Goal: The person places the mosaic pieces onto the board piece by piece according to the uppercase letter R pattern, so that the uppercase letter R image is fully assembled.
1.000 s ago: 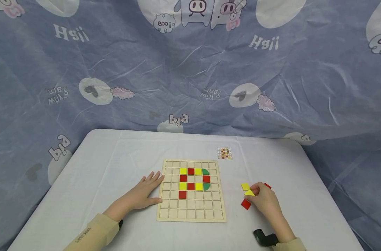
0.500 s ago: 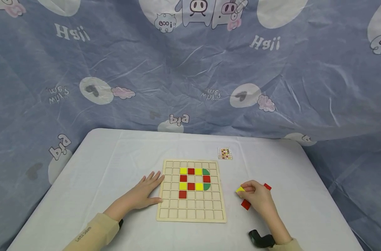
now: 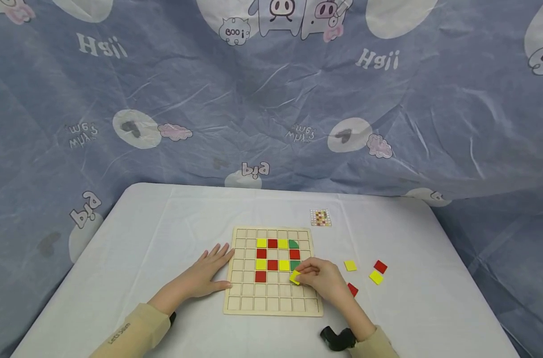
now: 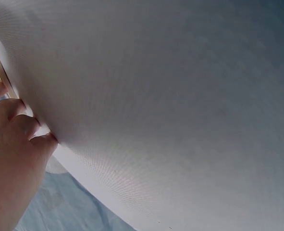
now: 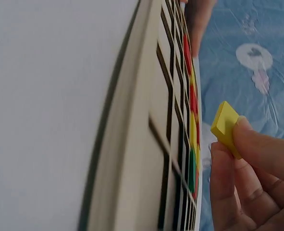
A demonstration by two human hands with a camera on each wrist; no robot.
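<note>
My right hand pinches a yellow square tile between thumb and fingers. In the head view that tile is over the right part of the wooden grid board, just below a green quarter-round tile. The right wrist view shows it raised, apart from the board. My left hand lies with fingers spread, its fingertips and thumb at the board's left edge. Red tiles, yellow tiles and green tiles sit in the board's upper cells.
Right of the board lie loose yellow tiles and red tiles, one red partly hidden by my right wrist. A small printed pattern card lies behind the board. Patterned blue cloth hangs behind the white table.
My right hand has carried the yellow tile left from the loose tiles to over the board. Another yellow tile beside the red one has come into view. The left hand has stayed put.
</note>
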